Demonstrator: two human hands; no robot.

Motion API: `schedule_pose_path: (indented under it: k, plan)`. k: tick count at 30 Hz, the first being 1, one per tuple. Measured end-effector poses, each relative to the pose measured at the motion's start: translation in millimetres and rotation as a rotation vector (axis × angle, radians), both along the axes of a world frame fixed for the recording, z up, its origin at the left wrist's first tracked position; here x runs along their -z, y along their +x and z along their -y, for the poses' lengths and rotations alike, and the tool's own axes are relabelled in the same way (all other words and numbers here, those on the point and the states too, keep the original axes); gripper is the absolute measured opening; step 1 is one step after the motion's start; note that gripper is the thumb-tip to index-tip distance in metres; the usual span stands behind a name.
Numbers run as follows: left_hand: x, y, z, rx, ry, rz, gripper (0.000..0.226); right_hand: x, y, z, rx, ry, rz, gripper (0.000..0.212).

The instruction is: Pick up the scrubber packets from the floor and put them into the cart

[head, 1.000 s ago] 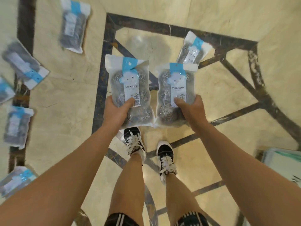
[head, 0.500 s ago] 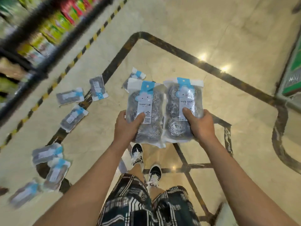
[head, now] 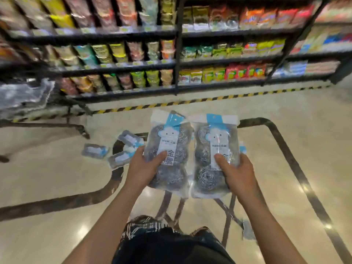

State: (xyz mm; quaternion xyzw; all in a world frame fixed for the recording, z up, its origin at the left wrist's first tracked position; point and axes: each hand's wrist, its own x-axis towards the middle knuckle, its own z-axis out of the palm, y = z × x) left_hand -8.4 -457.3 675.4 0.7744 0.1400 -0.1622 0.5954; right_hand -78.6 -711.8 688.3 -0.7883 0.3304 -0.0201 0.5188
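Left hand (head: 142, 169) grip clamped on left scrubber packet (head: 168, 153); right hand (head: 239, 173) grip clamped on right scrubber packet (head: 214, 155); both packets upright, side by side

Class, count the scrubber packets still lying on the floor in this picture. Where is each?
3 clearly: one farthest left, one behind, one nearest the left hand. Others may be hidden behind the held packets.

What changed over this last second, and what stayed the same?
The view swung up from the feet and floor to the store shelves, with a cart now at far left. Nothing was taken or released: the left hand and right hand each still hold a scrubber packet, side by side.
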Motion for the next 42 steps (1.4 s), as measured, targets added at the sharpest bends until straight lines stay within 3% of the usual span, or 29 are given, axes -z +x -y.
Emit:
schedule_pose_path:
  k: [3, 10, 16, 23, 27, 31, 37, 42]
  plan:
    - [0.0, -2.7, -85.1, -0.218, 0.061, 0.000, 0.099, -3.1, 42.7, -69.8, -0.147, 0.018, 0.015, 0.029]
    - [4.9, 0.8, -282.0, -0.571, 0.001, -0.058, 0.059, 14.2, 128.3, -265.8, -0.377, 0.100, -0.010, 0.041]
    - [3.3, 24.4, -417.1, -0.719, 0.011, -0.016, 0.026, 16.0, 191.1, -421.8, -0.535, 0.160, -0.031, 0.012]
    - [5.0, 82.9, -517.4, -0.853, 0.033, -0.011, 0.039, 30.0, 267.3, -537.1, -0.614, 0.194, -0.085, 0.046]
    - [15.5, 141.1, -564.5, -0.855, 0.061, -0.016, 0.045, 42.0, 329.0, -592.2, -0.596, 0.220, -0.087, 0.073]
    - [19.7, 215.5, -614.7, -0.853, 0.080, -0.012, 0.044, 47.6, 405.5, -643.3, -0.585, 0.256, -0.092, 0.054]
    - [11.0, 329.5, -683.8, -0.783, 0.133, 0.012, 0.035, 44.2, 507.3, -700.7, -0.595, 0.197, -0.061, 0.068]
    - [15.0, 408.9, -738.8, -0.759, 0.165, -0.002, 0.038, 42.5, 578.9, -739.4, -0.525, 0.231, -0.054, 0.027]
